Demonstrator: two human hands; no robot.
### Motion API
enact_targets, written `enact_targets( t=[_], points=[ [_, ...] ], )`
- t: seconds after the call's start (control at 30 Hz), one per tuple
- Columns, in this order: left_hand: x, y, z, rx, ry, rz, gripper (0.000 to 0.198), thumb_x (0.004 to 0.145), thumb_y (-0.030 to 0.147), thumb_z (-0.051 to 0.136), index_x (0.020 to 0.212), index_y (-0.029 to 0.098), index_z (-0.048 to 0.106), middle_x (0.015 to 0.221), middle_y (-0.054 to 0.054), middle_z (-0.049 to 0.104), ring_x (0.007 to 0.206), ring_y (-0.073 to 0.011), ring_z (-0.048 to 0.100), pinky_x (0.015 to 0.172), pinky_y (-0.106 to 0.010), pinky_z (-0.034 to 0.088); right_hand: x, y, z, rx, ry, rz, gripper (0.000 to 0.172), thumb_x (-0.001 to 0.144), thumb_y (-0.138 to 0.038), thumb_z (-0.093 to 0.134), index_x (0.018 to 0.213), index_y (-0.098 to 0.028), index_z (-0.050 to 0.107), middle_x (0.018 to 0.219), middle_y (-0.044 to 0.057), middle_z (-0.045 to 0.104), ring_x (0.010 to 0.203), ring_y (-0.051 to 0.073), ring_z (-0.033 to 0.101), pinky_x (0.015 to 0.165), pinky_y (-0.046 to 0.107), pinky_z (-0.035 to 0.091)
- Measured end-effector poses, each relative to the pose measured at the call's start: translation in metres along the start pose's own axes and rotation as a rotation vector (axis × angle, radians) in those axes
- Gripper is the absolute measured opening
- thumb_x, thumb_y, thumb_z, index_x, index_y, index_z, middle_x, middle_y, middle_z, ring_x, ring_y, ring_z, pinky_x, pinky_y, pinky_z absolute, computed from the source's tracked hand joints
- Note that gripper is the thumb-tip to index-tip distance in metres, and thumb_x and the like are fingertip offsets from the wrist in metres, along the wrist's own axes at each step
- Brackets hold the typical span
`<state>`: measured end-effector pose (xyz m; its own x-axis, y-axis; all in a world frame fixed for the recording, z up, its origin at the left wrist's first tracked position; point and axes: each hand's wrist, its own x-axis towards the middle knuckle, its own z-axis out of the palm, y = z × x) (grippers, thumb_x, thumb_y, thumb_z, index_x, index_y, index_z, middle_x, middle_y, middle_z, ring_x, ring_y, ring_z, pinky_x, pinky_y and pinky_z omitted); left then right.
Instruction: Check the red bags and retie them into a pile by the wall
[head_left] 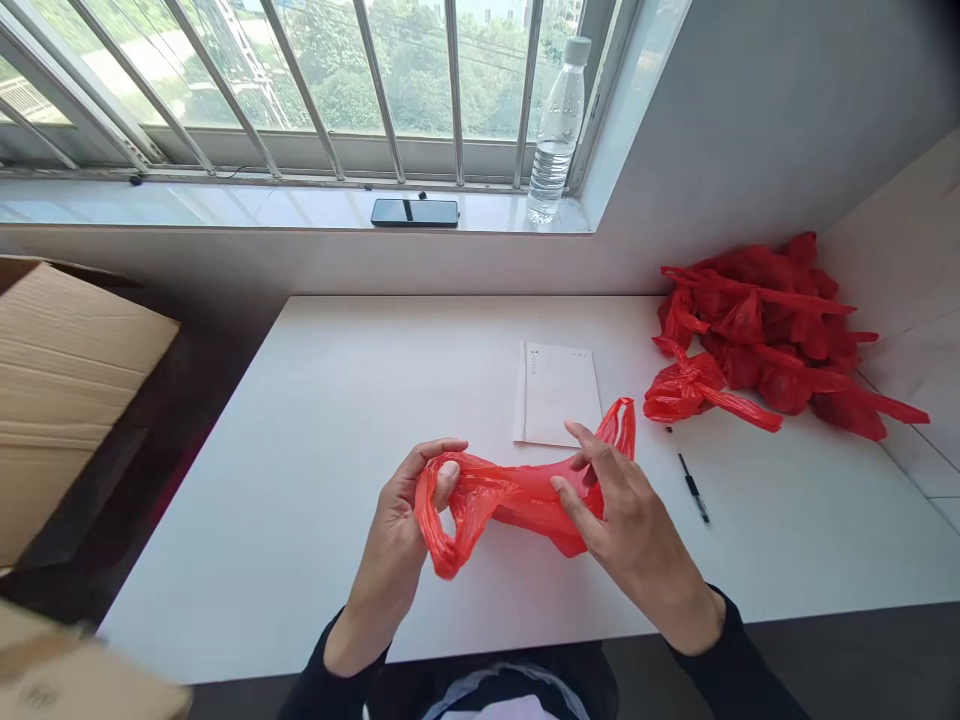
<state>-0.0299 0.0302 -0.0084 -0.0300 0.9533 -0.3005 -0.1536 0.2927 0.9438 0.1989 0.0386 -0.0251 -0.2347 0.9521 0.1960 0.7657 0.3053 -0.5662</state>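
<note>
A red plastic bag [517,495] with loop handles is stretched between my two hands, above the near middle of the white table. My left hand [405,510] grips its left end, the thumb pressed on the plastic beside one handle loop. At the bag's other end, my right hand [622,510] has its fingers curled around the plastic, thumb and index finger somewhat apart. The second handle loop stands up behind the right fingers. Parts of the right fingertips are hidden in the bag, and I cannot tell what, if anything, is inside it.
A heap of red plastic bags [780,320] lies at the table's back right, a knotted one [686,385] in front. Near it are a black pen [694,490] and a white notebook [562,390]. Cardboard boxes [75,380] stand left. The windowsill holds a phone [415,212] and water bottle [555,150].
</note>
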Motion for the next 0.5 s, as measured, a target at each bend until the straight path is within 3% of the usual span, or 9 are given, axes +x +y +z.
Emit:
enact_targets(
  t=[0.07, 0.13, 0.2, 0.23, 0.3, 0.37, 0.43, 0.5],
  points=[
    [-0.001, 0.003, -0.003, -0.031, 0.008, 0.01, 0.03, 0.094, 0.049, 0.066, 0.111, 0.023, 0.063, 0.095, -0.003, 0.067, 0.081, -0.0161, 0.061, 0.073, -0.026, 0.05, 0.0, 0.008, -0.004, -0.071, 0.105, -0.013, 0.056, 0.103, -0.043, 0.05, 0.155, -0.027, 0.034, 0.12, 0.013, 0.064, 0.111, 0.031, 0.063, 0.098, 0.056, 0.052],
    [-0.001, 0.003, -0.003, -0.098, 0.005, 0.022, 0.025, 0.094, 0.046, 0.066, 0.104, 0.023, 0.064, 0.095, -0.003, 0.065, 0.08, -0.0155, 0.06, 0.072, -0.025, 0.05, 0.0, 0.014, -0.005, -0.119, 0.165, -0.003, 0.077, 0.096, -0.056, 0.059, 0.159, -0.027, 0.027, 0.145, 0.017, 0.051, 0.134, 0.039, 0.049, 0.11, 0.067, 0.04],
    [-0.001, -0.001, 0.0, -0.179, -0.03, 0.032, 0.02, 0.097, 0.043, 0.063, 0.099, 0.023, 0.062, 0.093, -0.002, 0.062, 0.078, -0.0147, 0.058, 0.07, -0.024, 0.049, -0.001, 0.019, -0.003, -0.094, 0.099, 0.044, 0.098, 0.087, -0.066, 0.065, 0.162, -0.026, 0.017, 0.153, 0.018, 0.046, 0.139, 0.043, 0.044, 0.111, 0.071, 0.038],
    [-0.001, -0.004, 0.002, -0.205, -0.055, 0.043, 0.018, 0.097, 0.041, 0.062, 0.099, 0.023, 0.06, 0.091, -0.001, 0.06, 0.077, -0.0141, 0.058, 0.07, -0.024, 0.048, -0.002, 0.021, -0.001, -0.05, 0.019, 0.072, 0.098, 0.086, -0.067, 0.066, 0.162, -0.026, 0.019, 0.151, 0.018, 0.05, 0.136, 0.041, 0.05, 0.108, 0.069, 0.043],
    [-0.002, -0.008, 0.006, -0.204, -0.093, 0.069, 0.016, 0.098, 0.039, 0.061, 0.101, 0.023, 0.057, 0.089, 0.0, 0.058, 0.076, -0.0136, 0.057, 0.072, -0.026, 0.049, -0.004, 0.026, 0.003, 0.079, -0.151, 0.128, 0.07, 0.093, -0.061, 0.059, 0.153, -0.03, 0.042, 0.137, 0.012, 0.064, 0.12, 0.035, 0.064, 0.096, 0.055, 0.058],
    [-0.002, -0.011, 0.005, -0.149, -0.098, 0.098, 0.018, 0.097, 0.039, 0.061, 0.102, 0.022, 0.056, 0.09, -0.002, 0.059, 0.078, -0.0147, 0.058, 0.074, -0.029, 0.049, -0.006, 0.034, 0.006, 0.219, -0.233, 0.187, 0.041, 0.098, -0.055, 0.052, 0.13, -0.033, 0.063, 0.121, 0.005, 0.073, 0.103, 0.027, 0.072, 0.078, 0.038, 0.065],
    [-0.002, -0.009, -0.001, -0.07, -0.075, 0.135, 0.018, 0.095, 0.037, 0.063, 0.103, 0.021, 0.058, 0.092, -0.003, 0.062, 0.079, -0.0161, 0.059, 0.074, -0.03, 0.049, -0.006, 0.045, 0.005, 0.317, -0.192, 0.254, 0.034, 0.096, -0.055, 0.054, 0.115, -0.033, 0.07, 0.113, 0.003, 0.076, 0.094, 0.024, 0.075, 0.066, 0.028, 0.065],
    [-0.005, -0.003, -0.009, 0.024, -0.038, 0.175, 0.018, 0.09, 0.028, 0.067, 0.104, 0.022, 0.06, 0.095, -0.004, 0.064, 0.08, -0.0171, 0.059, 0.074, -0.031, 0.049, -0.003, 0.051, 0.002, 0.381, -0.09, 0.308, 0.037, 0.088, -0.059, 0.063, 0.112, -0.032, 0.071, 0.108, 0.004, 0.078, 0.088, 0.025, 0.077, 0.062, 0.025, 0.064]
  ],
)
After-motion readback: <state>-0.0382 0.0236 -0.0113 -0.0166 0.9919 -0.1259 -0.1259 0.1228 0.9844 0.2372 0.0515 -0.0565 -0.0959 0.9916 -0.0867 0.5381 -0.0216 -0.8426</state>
